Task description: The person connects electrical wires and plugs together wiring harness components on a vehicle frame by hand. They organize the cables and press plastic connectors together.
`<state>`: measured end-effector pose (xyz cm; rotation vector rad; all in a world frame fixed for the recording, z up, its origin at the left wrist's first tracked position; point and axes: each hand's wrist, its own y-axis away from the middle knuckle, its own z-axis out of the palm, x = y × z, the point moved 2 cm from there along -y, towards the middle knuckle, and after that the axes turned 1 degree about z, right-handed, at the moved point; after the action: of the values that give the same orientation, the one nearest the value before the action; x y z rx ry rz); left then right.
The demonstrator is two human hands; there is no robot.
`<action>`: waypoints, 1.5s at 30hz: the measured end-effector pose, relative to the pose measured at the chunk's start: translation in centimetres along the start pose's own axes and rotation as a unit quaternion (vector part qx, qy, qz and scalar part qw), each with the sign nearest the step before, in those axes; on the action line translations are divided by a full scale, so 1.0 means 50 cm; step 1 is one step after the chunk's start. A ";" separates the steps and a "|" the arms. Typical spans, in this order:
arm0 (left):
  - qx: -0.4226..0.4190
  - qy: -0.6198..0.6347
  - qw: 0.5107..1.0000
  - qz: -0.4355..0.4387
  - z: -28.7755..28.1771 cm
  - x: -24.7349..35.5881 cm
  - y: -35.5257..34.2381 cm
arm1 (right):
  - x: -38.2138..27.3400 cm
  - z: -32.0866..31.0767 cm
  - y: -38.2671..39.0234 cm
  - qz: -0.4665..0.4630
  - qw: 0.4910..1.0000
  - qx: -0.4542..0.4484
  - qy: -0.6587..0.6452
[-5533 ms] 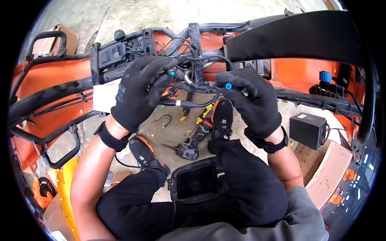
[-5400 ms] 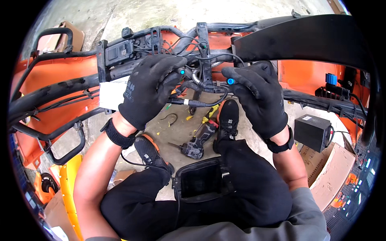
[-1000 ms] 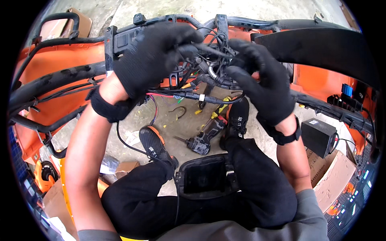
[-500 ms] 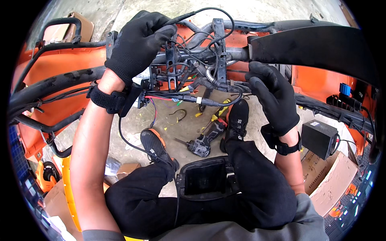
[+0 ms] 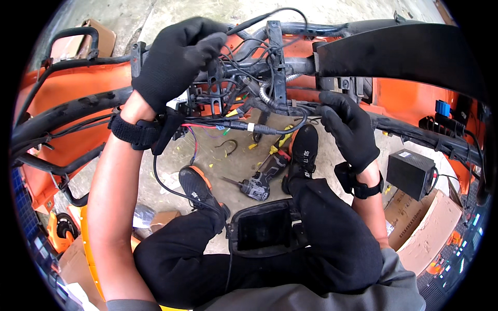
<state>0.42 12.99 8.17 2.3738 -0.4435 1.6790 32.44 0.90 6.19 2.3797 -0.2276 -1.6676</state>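
Note:
My left hand, in a black glove, pinches a black cable above the tubular frame. From its fingers the cable arcs up and right, then loops down toward a tangle of thin black wires around the frame's brackets. My right hand, gloved too, hovers right of the wiring with its fingers loosely bent and apart; nothing shows in it. Between the hands runs a thicker wire bundle with a black inline connector. A grey ribbed conduit passes by the upright metal bracket.
A cordless power tool lies on the concrete floor between my shoes, beside a yellow-handled tool. An open black bin stands between my legs. To the right are a black box, a cardboard carton and a curved black panel.
The cable loop held by my left hand has shifted slightly. My right hand has dropped a little and moved left in the picture. The view itself has shifted slightly.

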 end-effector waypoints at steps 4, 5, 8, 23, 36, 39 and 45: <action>0.055 0.004 0.998 0.026 -0.042 0.020 0.028 | -0.004 0.008 0.009 0.017 1.000 -0.022 0.004; 0.070 -0.020 0.997 0.022 -0.055 0.019 0.044 | -0.003 0.007 0.012 0.031 0.999 -0.032 -0.007; 0.075 -0.096 0.992 -0.017 -0.083 -0.005 0.111 | 0.013 0.011 0.021 0.040 0.998 -0.055 -0.009; 0.080 -0.452 0.875 0.154 0.002 -0.094 0.226 | 0.038 0.026 0.024 -0.029 0.996 -0.080 -0.007; 0.095 -0.451 0.872 0.164 0.002 -0.099 0.225 | 0.058 0.023 0.034 0.017 0.995 -0.080 -0.056; 0.095 -0.447 0.876 0.157 0.002 -0.102 0.227 | 0.070 0.022 0.032 0.038 0.991 -0.086 -0.093; 0.095 -0.430 0.884 0.154 0.008 -0.085 0.224 | 0.034 0.052 0.032 -0.008 0.985 -0.053 -0.164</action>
<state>-4.53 2.96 3.90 3.2513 -0.8474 0.6435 30.60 -1.30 4.22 2.0259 -0.1680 -2.0202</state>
